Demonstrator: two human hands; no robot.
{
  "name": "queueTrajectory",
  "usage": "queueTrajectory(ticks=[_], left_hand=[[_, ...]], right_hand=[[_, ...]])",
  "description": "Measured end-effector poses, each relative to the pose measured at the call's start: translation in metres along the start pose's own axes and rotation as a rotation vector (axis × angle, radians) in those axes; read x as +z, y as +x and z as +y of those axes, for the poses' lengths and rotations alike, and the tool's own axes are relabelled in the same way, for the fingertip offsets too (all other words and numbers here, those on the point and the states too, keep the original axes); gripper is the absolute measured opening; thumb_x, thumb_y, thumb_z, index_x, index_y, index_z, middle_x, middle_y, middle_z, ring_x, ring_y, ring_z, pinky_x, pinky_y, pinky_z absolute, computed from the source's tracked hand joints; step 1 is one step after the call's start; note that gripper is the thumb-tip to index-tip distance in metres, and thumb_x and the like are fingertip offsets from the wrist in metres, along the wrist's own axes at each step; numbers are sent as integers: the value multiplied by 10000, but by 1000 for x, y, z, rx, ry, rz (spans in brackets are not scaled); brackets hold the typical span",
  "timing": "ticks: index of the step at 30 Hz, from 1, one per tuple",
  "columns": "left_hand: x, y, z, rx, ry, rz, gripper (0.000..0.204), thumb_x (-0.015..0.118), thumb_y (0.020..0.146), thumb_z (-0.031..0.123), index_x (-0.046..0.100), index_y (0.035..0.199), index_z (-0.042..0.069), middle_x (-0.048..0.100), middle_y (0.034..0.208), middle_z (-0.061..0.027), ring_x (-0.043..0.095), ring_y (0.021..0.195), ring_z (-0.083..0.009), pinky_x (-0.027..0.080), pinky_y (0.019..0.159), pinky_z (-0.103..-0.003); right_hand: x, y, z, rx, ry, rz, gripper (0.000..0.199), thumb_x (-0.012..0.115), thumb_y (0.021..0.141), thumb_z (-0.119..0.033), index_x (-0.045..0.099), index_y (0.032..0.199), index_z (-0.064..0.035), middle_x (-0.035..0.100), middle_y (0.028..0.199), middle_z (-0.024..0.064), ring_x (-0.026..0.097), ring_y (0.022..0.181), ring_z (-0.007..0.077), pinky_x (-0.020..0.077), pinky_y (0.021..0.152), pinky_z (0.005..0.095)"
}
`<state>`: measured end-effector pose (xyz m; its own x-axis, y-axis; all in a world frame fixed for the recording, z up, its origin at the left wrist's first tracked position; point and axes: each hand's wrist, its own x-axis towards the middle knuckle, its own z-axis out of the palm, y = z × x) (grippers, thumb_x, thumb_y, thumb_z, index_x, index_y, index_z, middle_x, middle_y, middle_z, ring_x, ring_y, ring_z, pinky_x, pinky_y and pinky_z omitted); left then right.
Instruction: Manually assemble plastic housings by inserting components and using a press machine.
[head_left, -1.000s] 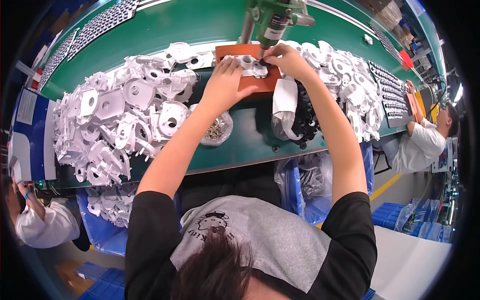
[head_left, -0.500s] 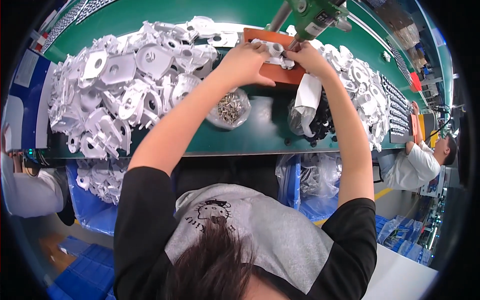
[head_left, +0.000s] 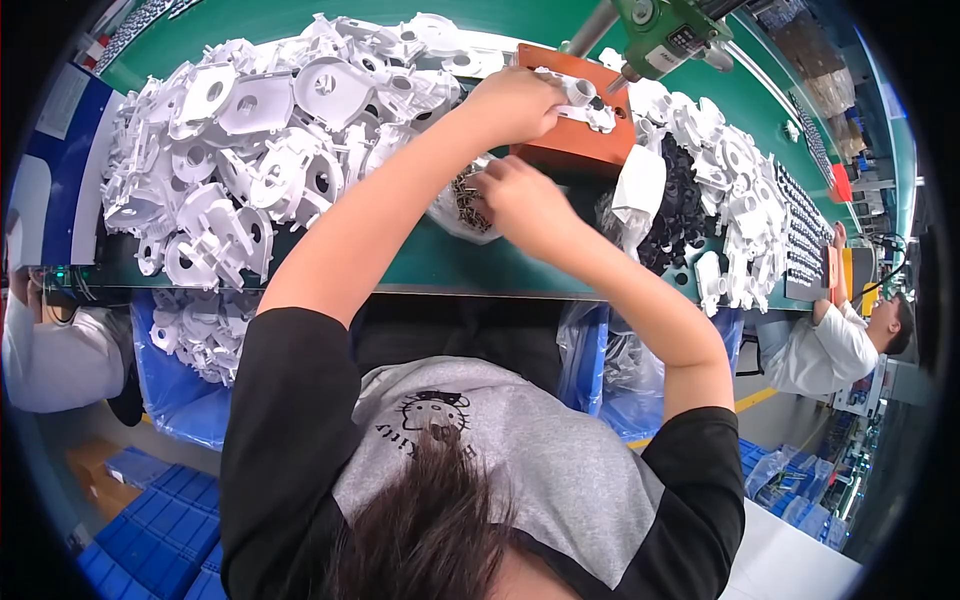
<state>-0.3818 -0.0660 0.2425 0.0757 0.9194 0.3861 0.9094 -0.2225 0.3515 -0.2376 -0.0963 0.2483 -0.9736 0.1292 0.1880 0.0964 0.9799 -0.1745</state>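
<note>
My left hand (head_left: 515,106) is closed on the left end of a white plastic part (head_left: 598,117). That part lies on an orange block (head_left: 570,150) and has a round raised collar. My right hand (head_left: 528,203) is at a clear plastic bag of small metal screws (head_left: 468,205), its fingers curled down at the bag's right side. Whatever the fingertips pinch there is hidden. Above the block's right end hangs the tip of a green machine head (head_left: 655,40), apart from the white part.
Heaped white plastic parts (head_left: 250,110) cover the bench's left side; another heap (head_left: 745,200) lies right. Small black parts (head_left: 675,210) and a white-and-clear bag (head_left: 637,190) sit right of the block. Blue lined bins (head_left: 185,400) stand below the bench edge. A co-worker (head_left: 835,340) sits far right.
My right hand has left the white part and come down and left to the screw bag. My left hand stays by the part. The whole view has shifted slightly.
</note>
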Motion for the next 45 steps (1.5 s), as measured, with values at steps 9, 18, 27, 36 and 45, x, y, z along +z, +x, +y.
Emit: queueTrajectory(ticks=[9, 18, 27, 36, 45], left_hand=[[-1, -3, 2, 34, -34, 97, 226, 517, 753, 166, 631, 942, 115, 635, 893, -98, 609, 805, -302, 488, 727, -425], [-7, -6, 10, 40, -46, 120, 260, 537, 767, 189, 599, 985, 62, 612, 991, -112, 582, 919, -291, 453, 829, -399], [-1, -9, 29, 19, 68, 159, 615, 688, 672, 460, 567, 1008, -40, 535, 1165, -202, 498, 1127, -318, 368, 983, -388], [-3, -14, 30, -18, 47, 125, 659, 708, 646, 480, 552, 1033, -31, 512, 1203, -195, 466, 1165, -321, 349, 1007, -391], [-2, -8, 32, -7, 85, 129, 638, 712, 656, 451, 534, 1070, 1, 518, 1206, -148, 471, 1160, -304, 382, 976, -391]], right_hand=[[11, 14, 4, 115, 168, -73, 82, 547, 676, -27, 551, 742, 24, 584, 780, 193, 599, 760, 339, 498, 689, 403], [-50, -3, 19, 288, 681, 33, 152, 609, 709, -39, 614, 845, 30, 623, 787, 184, 628, 763, 279, 483, 686, 336], [-103, -15, 144, 670, 823, 394, 260, 619, 731, -32, 550, 973, 34, 632, 851, 77, 586, 742, 123, 442, 662, 239], [-80, 2, 151, 707, 1033, 281, 274, 608, 729, 40, 531, 992, 27, 597, 844, 58, 577, 799, 150, 459, 745, 276], [-81, 8, 156, 728, 896, 169, 253, 639, 724, 18, 539, 957, 19, 560, 769, 27, 543, 740, 104, 439, 681, 226]])
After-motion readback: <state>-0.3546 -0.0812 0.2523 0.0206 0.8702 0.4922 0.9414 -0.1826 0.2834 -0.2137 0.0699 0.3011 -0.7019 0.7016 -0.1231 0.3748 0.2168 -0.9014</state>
